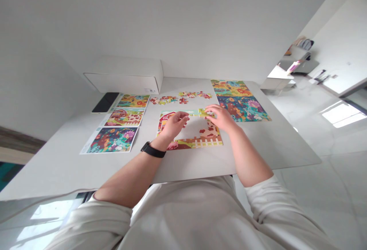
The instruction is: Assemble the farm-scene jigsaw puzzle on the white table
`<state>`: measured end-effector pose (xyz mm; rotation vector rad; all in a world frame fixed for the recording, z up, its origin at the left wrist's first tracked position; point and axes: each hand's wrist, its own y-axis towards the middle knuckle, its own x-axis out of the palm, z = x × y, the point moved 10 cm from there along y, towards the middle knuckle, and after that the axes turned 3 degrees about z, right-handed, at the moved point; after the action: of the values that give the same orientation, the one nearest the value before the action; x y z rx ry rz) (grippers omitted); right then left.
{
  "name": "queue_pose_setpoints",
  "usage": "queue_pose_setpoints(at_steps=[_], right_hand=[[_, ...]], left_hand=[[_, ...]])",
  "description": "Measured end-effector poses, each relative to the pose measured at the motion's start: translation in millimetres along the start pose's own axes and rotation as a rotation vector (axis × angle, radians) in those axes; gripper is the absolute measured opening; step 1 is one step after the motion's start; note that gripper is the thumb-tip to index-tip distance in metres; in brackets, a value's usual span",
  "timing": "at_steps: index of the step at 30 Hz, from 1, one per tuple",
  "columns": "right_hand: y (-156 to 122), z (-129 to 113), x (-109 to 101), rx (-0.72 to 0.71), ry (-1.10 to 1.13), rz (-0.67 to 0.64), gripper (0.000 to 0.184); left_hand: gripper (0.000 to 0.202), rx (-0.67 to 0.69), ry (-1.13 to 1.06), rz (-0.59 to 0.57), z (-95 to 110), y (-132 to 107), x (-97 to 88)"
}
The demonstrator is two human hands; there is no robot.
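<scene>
On the table lies a farm-scene jigsaw puzzle (210,143), its border put together around a bare middle. Over its left side is my left hand (175,124), with thumb and fingers curled close together; what is between them, if anything, is too small to tell. My right hand (220,117) is at the top right of the puzzle, its fingers closed around a yellow-green puzzle piece (202,112) at the upper edge. Behind the puzzle lie several loose or partly joined pieces (164,100), and a red barn piece group (204,95) is further right.
Picture sheets (124,117) with three printed scenes lie at left, beside a dark phone (105,102). A white box (123,75) stands against the wall at the back left. Two colourful puzzle pictures (241,106) lie at right. The white table's (272,154) right edge borders open floor.
</scene>
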<state>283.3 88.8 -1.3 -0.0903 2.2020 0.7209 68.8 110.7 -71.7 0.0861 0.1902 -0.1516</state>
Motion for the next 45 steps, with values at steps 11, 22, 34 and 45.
queue_pose_setpoints(at_steps=[11,22,34,45], right_hand=[[-4.0,43.8,36.2,0.081,-0.07,-0.124,0.023],[-2.3,49.2,43.2,0.074,-0.093,-0.104,0.016],[-1.6,46.5,45.7,0.068,-0.163,-0.113,0.02],[-3.7,57.0,41.1,0.071,-0.212,-0.095,0.031]], left_hand=[[0.031,0.492,0.486,-0.207,45.0,-33.5,36.0],[0.034,0.521,0.542,-0.314,32.3,-35.4,50.0],[0.038,0.538,0.61,-0.328,28.9,-35.7,54.5],[0.036,0.532,0.589,-0.324,27.4,-35.1,54.2]])
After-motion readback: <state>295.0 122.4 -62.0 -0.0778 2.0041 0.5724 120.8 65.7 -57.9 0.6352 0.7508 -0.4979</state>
